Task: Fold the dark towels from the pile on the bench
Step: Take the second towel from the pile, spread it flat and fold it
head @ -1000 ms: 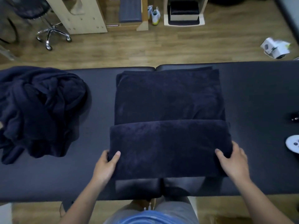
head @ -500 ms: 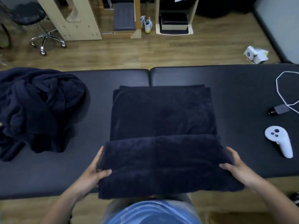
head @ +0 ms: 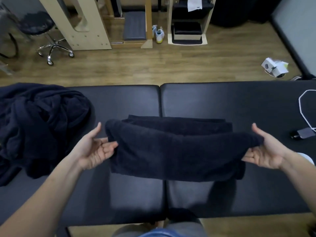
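Starting with the bench (head: 222, 100): its black padding now shows bare along the near edge, where the folded towel lay spread half a second ago. The pile (head: 39, 124) of unfolded dark towels sits heaped at the left end as before, so most of the job is waiting. The towel (head: 177, 151) you are working on has come up off the middle of the bench. Its near fold sags between your hands with a shadow beneath, and I cannot tell whether the far layers touch the padding. Your left hand (head: 93, 147) and right hand (head: 266, 149) are both palm-up, fingers fairly straight and slid under the towel's ends, thumbs standing clear of the cloth, so you cradle it rather than pinch it. I judge you are bringing it over for the next fold. Keep it level, since an unpinched bundle could slide open. A white cable (head: 302, 106) and small adapter (head: 302, 135) lie by the right edge.
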### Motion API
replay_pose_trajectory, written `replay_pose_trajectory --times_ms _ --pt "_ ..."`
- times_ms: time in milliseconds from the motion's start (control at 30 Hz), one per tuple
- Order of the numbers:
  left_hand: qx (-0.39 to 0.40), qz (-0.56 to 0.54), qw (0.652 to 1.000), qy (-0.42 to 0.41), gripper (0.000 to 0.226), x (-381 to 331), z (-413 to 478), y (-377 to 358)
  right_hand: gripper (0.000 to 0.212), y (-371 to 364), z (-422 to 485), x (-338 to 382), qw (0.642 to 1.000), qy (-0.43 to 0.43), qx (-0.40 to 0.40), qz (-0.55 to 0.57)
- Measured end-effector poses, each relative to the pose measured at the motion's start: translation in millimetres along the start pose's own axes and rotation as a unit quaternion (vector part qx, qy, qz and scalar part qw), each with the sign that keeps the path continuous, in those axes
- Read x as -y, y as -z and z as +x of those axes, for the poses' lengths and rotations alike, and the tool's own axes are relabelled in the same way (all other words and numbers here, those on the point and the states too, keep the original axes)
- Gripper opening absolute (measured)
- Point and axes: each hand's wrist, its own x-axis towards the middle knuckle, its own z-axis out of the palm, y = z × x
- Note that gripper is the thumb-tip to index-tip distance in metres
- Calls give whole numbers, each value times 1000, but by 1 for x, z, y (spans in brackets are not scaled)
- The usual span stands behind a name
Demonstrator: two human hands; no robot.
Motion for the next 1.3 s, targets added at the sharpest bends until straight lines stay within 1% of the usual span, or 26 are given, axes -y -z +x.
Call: replay_pose_trajectory --times_ms 33,100,133,167,233,267,300,367,400,467,500,567,600,667,700,767,800,833,900,933,1000,1067,1133,1167,1233,1300 --pt "0 1 1000 -11 74 -6 9 -6 79 -5 9 10 1000 4 -1 17" --pt "-26 21 999 -30 75 -13 31 -17 86 -12 29 26 999 6 -18 36" --pt "-41 52 997 -34 76 -15 40 -22 92 -15 41 29 999 1 -34 28" --pt "-52 95 994 -32 77 -17 49 -25 101 -20 49 30 999 -6 -46 -8" --pt "-80 219 972 -33 71 -12 63 -29 116 -24 66 22 989 -9 -51 -139" --pt "-105 277 954 -45 69 -7 71 -29 115 -28 67 16 979 -1 -54 -198" --pt "-140 312 938 -59 67 0 76 -29 107 -32 66 10 971 13 -60 -230" --pt "-176 311 928 -103 49 12 80 -31 84 -43 64 2 965 55 -75 -244" --pt "-181 301 927 -130 41 18 82 -30 82 -44 66 -4 958 84 -84 -263" --pt "-174 258 932 -188 27 26 83 -33 79 -38 71 -17 925 134 -135 -330" --pt "-166 232 935 -212 23 29 82 -32 68 -34 73 -25 914 149 -162 -339" --pt "-161 235 934 -216 24 38 83 -27 45 -28 77 -38 921 168 -186 -297" --pt "-160 276 927 -198 24 44 84 -22 44 -29 77 -42 925 165 -193 -281" --pt "-154 361 908 -147 20 58 84 -12 59 -32 78 -50 917 154 -214 -298" --pt "-151 370 906 -139 19 63 83 -8 67 -34 78 -52 909 151 -228 -314" --pt "-144 354 913 -145 16 68 79 -7 74 -35 83 -54 896 146 -247 -338" --pt "-147 357 910 -149 16 71 78 -4 75 -33 86 -54 889 145 -252 -352" --pt "-157 374 899 -163 19 75 78 -3 77 -31 89 -53 882 152 -255 -367" --pt "-211 412 867 -182 36 83 81 6 82 -26 94 -45 873 154 -264 -381" --pt "-247 411 858 -183 42 85 80 12 79 -25 96 -41 873 154 -270 -375" --pt "-293 363 866 -182 46 84 78 25 70 -21 94 -39 876 157 -294 -348" --pt "-288 319 883 -190 44 73 76 27 62 -14 90 -40 874 165 -347 -299" --pt "-253 321 885 -222 38 57 77 14 50 -13 86 -41 865 187 -376 -274" --pt "-236 337 880 -236 37 49 80 2 45 -16 84 -39 864 204 -374 -270" --pt "-225 398 856 -242 43 35 87 -24 44 -26 82 -30 869 223 -349 -269" --pt "-256 442 825 -243 49 25 95 -45 43 -31 85 -19 870 231 -316 -301"
